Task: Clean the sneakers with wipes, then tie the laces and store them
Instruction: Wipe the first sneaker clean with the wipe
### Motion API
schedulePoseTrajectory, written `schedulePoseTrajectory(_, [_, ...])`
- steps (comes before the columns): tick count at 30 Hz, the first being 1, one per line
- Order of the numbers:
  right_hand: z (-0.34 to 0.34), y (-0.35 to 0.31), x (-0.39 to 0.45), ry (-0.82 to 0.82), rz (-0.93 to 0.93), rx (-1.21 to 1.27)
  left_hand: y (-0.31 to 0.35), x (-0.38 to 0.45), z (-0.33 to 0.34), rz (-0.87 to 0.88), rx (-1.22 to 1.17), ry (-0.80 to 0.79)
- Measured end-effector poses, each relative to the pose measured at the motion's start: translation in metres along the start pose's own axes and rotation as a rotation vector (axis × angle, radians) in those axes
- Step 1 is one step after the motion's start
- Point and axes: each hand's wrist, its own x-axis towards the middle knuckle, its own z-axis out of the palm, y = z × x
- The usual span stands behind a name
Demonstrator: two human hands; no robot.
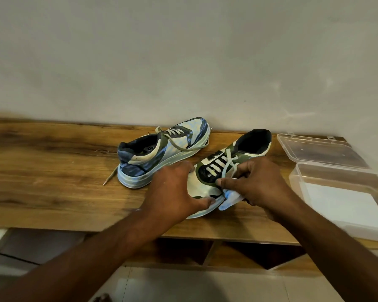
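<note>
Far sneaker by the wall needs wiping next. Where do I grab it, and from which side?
Judging by its pose, take the far sneaker at the heel collar, coming from the near left. It stands upright with its heel toward you and its opening facing up, so fingers can hook inside. Its toe sits by the wall, and the left hand and near sneaker crowd its right.

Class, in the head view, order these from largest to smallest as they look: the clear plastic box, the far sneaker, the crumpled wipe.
1. Clear plastic box holding white wipes, though nearness to the camera inflates it.
2. Blue-and-white far sneaker.
3. Crumpled white wipe, partly hidden in the right hand.
</note>
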Motion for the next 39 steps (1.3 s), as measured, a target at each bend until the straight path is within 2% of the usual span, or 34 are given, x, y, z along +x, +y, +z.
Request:
schedulePoseTrajectory(2, [0.0,-0.005,0.002,-0.025,0.021,0.058,0.001,0.0,-0.001,0.011,0.0,-0.005])
schedulePoseTrajectory(5, [-0.005,-0.021,0.005,-0.122,0.035,0.309,0.003,0.0,-0.002,0.029,-0.014,-0.03])
schedulePoseTrajectory(9, [-0.007,-0.051,0.005,-0.324,-0.19,0.569,0.003,-0.003,-0.001,0.042,-0.108,-0.066])
schedulePoseTrajectory(11, [-0.004,-0.063,0.001,-0.349,-0.361,0.516,0.002,-0.004,0.0,0.032,-0.133,-0.068])
schedulePoseTrajectory(14, [0.004,-0.072,-0.003,-0.325,-0.529,0.295,-0.003,-0.008,0.004,0.026,-0.209,-0.057])
schedulePoseTrajectory(17, [0.017,-0.065,0.004,-0.188,-0.555,0.014,-0.001,-0.012,0.001,-0.022,-0.267,-0.061])
schedulePoseTrajectory(19, [0.023,-0.056,0.011,-0.068,-0.52,-0.145,0.001,-0.01,-0.001,0.008,-0.166,-0.085])
schedulePoseTrajectory(21, [0.025,-0.046,0.016,-0.044,-0.465,-0.117,0.004,-0.006,-0.003,0.022,-0.086,-0.083])
schedulePoseTrajectory(27, [0.0,-0.02,0.017,0.081,-0.371,0.127,0.006,0.0,-0.008,-0.049,-0.111,-0.049])
schedulePoseTrajectory(33, [-0.04,0.023,0.021,0.392,-0.358,-0.023,0.005,0.004,-0.01,-0.095,-0.09,-0.067])
schedulePoseTrajectory(39, [-0.052,0.046,0.007,0.493,-0.4,-0.156,0.012,0.001,-0.004,-0.024,0.142,-0.084])
